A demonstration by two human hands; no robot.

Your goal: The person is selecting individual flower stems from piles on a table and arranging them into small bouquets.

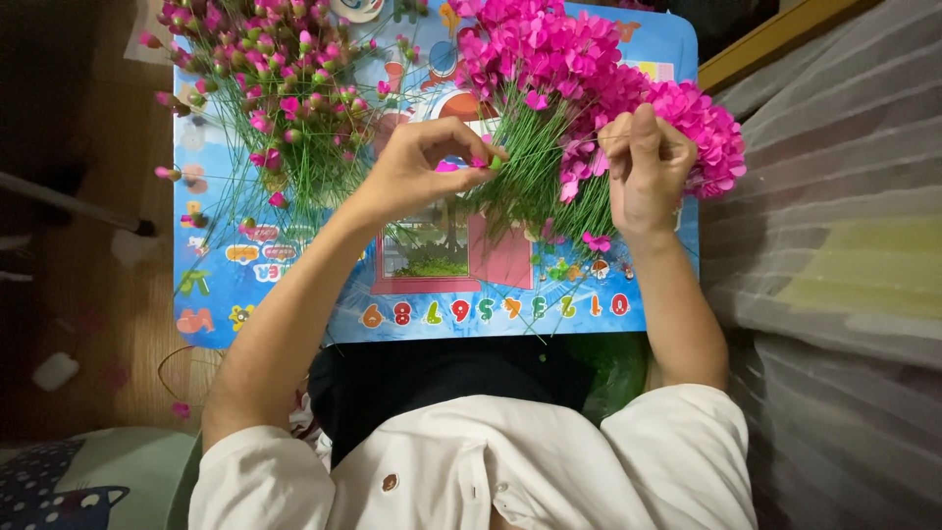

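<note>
Wiry green stem (pixel 494 165) pinched by left hand (pixel 417 172); papery pink blossoms (pixel 599 83).

Our left hand (pixel 422 172) pinches thumb and fingertips together, forearm angled inward; our right hand (pixel 643 167) is raised, fingers bunched, wrist straight.
</note>
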